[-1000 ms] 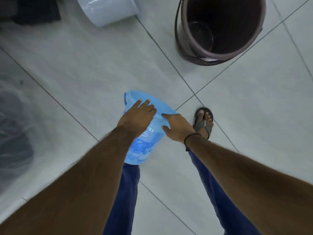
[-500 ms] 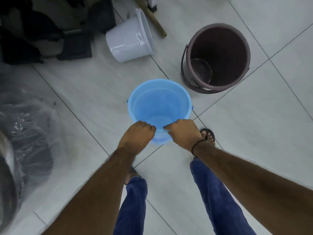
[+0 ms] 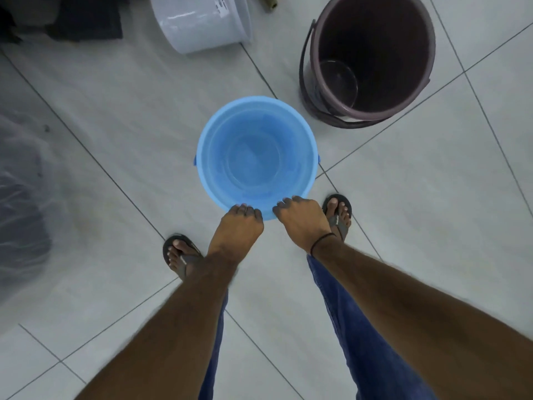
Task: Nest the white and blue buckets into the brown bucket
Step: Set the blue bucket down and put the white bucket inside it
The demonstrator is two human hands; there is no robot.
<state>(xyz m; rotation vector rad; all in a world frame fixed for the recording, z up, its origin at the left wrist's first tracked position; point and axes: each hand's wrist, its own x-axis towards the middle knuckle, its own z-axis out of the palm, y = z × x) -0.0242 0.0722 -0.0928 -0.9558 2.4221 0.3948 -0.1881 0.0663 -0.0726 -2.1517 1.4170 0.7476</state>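
Observation:
The blue bucket (image 3: 255,154) stands upright and empty in the middle of the tiled floor. My left hand (image 3: 239,229) and my right hand (image 3: 302,219) both grip its near rim, fingers curled over the edge. The brown bucket (image 3: 372,56) stands upright at the upper right, its handle hanging down its left side; a small clear container (image 3: 339,82) lies inside it. The white bucket (image 3: 202,21) lies on its side at the top, cut off by the frame edge.
My feet in sandals (image 3: 180,256) (image 3: 339,213) stand just behind the blue bucket. A clear plastic bag over something dark (image 3: 23,197) fills the left edge. Dark cloth (image 3: 83,18) lies at the top left, and a wooden stick end (image 3: 268,0) beside the white bucket.
The blue bucket was tipped on its side under my hands one second ago; it now stands upright with both hands on its near rim. The view has shifted down slightly.

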